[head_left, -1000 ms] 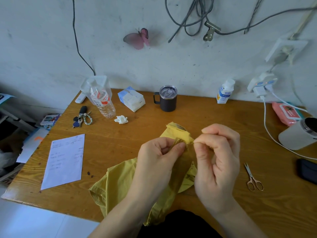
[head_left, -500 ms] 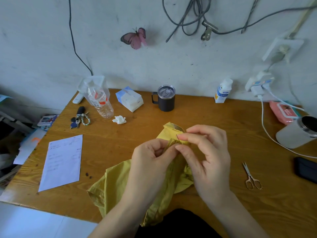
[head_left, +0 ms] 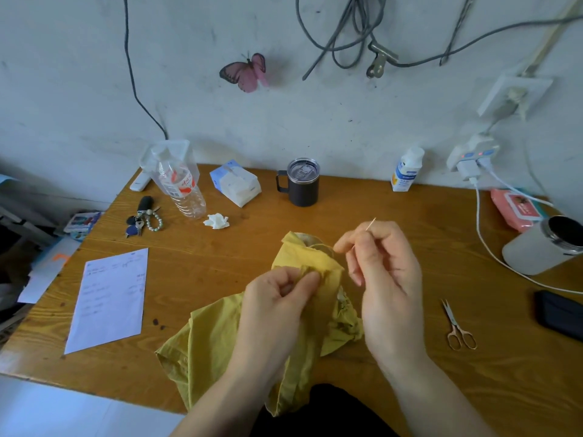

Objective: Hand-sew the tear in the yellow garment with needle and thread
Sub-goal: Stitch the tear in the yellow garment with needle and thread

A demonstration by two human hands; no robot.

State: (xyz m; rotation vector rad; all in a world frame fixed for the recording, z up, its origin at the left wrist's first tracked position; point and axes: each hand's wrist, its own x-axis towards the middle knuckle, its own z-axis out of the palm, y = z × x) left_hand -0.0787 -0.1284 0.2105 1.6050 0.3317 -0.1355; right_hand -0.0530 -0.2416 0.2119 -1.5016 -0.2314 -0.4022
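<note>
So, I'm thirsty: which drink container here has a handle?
The dark lidded mug at the back centre; the clear plastic bottle and the white tumbler show none.

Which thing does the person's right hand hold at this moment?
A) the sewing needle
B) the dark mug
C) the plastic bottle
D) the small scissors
A: the right hand pinches the needle, whose tip sticks up above the fingers. The scissors lie untouched on the table, and the left hand grips the yellow garment.
</note>
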